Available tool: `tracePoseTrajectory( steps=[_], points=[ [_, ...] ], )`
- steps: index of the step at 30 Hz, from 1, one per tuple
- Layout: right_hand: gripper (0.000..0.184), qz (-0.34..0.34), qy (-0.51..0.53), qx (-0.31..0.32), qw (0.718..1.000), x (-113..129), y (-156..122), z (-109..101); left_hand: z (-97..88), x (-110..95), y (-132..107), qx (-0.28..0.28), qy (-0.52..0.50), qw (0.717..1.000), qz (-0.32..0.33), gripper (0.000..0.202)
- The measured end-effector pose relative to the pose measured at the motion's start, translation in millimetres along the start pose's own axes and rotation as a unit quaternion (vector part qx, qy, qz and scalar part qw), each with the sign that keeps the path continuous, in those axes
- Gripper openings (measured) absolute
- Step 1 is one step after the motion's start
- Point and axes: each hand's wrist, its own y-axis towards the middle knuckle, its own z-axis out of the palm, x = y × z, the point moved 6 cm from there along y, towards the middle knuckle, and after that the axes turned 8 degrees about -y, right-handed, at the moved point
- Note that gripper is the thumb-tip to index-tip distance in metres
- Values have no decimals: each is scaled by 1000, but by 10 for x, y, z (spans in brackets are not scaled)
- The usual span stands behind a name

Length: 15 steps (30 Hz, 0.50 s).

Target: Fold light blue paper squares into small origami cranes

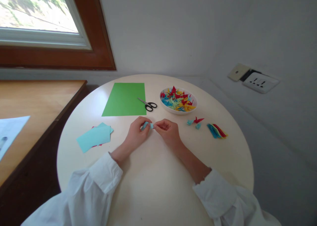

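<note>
I log, left to right: flat pale-blue sheets (95, 138), overlapping, near; smooth green sheet (122, 99), far; left hand (138, 130), pinching the left part of a small creased blue paper (144, 125); that paper, between both hands, long axis running left-right, neither hand clearly nearer; metal scissors (147, 104), far; right hand (168, 130), fingertips pinching the paper's right tip; white bowl (178, 112), far, holding spiky folded pieces (174, 91); slanted multicoloured paper stack (217, 131).
</note>
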Motion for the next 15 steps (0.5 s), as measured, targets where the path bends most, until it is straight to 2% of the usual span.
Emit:
tracePoseTrajectory(
  steps=[6, 15],
  points=[
    [12, 13, 8, 12, 1000, -14, 0, 18, 21, -32, 1, 28, 38, 999, 4, 14],
    [19, 22, 40, 0, 999, -48, 19, 16, 32, -8, 2, 38, 42, 998, -2, 12]
  ],
)
